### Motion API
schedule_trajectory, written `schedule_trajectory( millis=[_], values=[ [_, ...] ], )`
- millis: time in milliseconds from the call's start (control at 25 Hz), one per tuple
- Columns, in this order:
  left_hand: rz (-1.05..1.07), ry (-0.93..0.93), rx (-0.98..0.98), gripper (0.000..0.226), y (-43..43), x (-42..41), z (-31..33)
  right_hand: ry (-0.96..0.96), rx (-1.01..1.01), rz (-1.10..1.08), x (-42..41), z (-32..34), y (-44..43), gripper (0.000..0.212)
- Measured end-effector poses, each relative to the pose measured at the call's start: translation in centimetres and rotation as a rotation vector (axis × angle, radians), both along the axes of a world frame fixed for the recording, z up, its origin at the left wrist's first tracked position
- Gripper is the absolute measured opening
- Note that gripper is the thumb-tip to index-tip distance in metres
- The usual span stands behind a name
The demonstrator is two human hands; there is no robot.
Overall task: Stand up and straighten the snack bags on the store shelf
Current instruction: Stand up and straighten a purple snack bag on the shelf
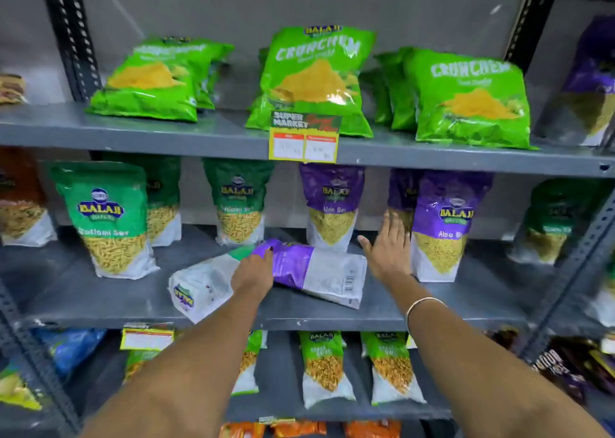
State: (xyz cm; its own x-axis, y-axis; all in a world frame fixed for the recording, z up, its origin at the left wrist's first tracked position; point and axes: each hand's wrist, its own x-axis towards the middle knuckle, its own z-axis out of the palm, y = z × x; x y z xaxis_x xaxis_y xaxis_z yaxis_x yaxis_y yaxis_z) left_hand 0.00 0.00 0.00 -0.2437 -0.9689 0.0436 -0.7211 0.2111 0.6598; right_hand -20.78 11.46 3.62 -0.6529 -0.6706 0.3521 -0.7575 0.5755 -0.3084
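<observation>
Two snack bags lie flat on the middle shelf [100, 291]: a purple and white bag [319, 271], back side up, rests partly over a green and white bag [203, 284]. My left hand [253, 273] is on the purple bag's top end, fingers curled over it. My right hand [391, 249] is open with fingers spread, its edge against an upright purple Aloo bag [442, 224]. Other purple [332, 204] and green [113, 218] bags stand upright along this shelf.
Bright green Crunchem bags [316, 78] lean on the upper shelf above a yellow price tag [304, 138]. The lower shelf holds upright green bags [324, 367]. Black slotted uprights [70, 35] frame the bay; neighbouring bays hold more packets.
</observation>
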Motion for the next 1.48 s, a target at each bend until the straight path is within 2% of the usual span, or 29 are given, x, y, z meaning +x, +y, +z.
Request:
schedule_trajectory(
  millis=[40, 160, 240, 320, 440, 560, 680, 880, 1040, 1120, 1160, 1240, 1320, 1480],
  values=[
    [0.039, 0.012, 0.160, 0.051, -0.2, -1.1, -0.4, -0.090, 0.060, 0.000, -1.2, -0.6, -0.6, 0.076],
    [0.267, 0.392, 0.514, 0.064, -1.1, -4.1, -1.4, -0.326, 0.222, 0.102, -5.3, -1.8, -2.5, 0.063],
    [0.368, 0.605, 0.704, 0.069, -1.4, -5.8, -1.9, -0.464, 0.250, 0.190, -7.3, -2.9, -4.1, 0.059],
    [0.470, 0.827, 0.817, 0.069, -1.9, -7.2, -2.2, -0.612, 0.258, 0.301, -9.0, -3.8, -5.7, 0.063],
    [0.529, 1.008, 0.842, 0.056, -2.6, -7.9, -2.7, -0.940, 0.289, 0.405, -10.3, -5.5, -7.4, 0.063],
    [0.519, 1.033, 0.826, 0.039, -2.6, -8.0, -2.6, -1.002, 0.371, 0.452, -11.1, -5.8, -7.8, 0.060],
    [0.492, 0.996, 0.751, 0.047, -2.5, -7.9, -1.7, -1.023, 0.441, 0.475, -11.4, -5.2, -7.3, 0.041],
    [0.413, 0.928, 0.528, 0.034, -4.1, -7.9, 2.5, -1.031, 0.457, 0.524, -10.7, -4.6, -5.8, 0.039],
    [0.297, 0.837, 0.330, 0.031, -5.1, -9.4, 5.9, -1.010, 0.275, 0.478, -9.7, -4.6, -5.2, 0.027],
    [0.199, 0.851, 0.347, 0.039, -5.4, -10.7, 6.9, -0.986, 0.102, 0.431, -9.3, -5.4, -5.5, 0.032],
    [0.138, 0.852, 0.351, 0.036, -5.3, -11.4, 7.2, -0.989, 0.003, 0.408, -9.1, -5.9, -5.7, 0.034],
    [0.045, 0.868, 0.338, 0.021, -5.6, -12.6, 7.6, -0.955, -0.132, 0.316, -8.6, -6.9, -6.2, 0.056],
    [-0.012, 0.867, 0.309, 0.021, -5.9, -13.6, 7.3, -0.866, -0.165, 0.214, -8.4, -8.1, -6.5, 0.069],
    [-0.067, 0.852, 0.309, 0.023, -5.9, -14.1, 5.6, -0.839, -0.172, 0.152, -8.1, -9.9, -6.7, 0.063]
  ],
)
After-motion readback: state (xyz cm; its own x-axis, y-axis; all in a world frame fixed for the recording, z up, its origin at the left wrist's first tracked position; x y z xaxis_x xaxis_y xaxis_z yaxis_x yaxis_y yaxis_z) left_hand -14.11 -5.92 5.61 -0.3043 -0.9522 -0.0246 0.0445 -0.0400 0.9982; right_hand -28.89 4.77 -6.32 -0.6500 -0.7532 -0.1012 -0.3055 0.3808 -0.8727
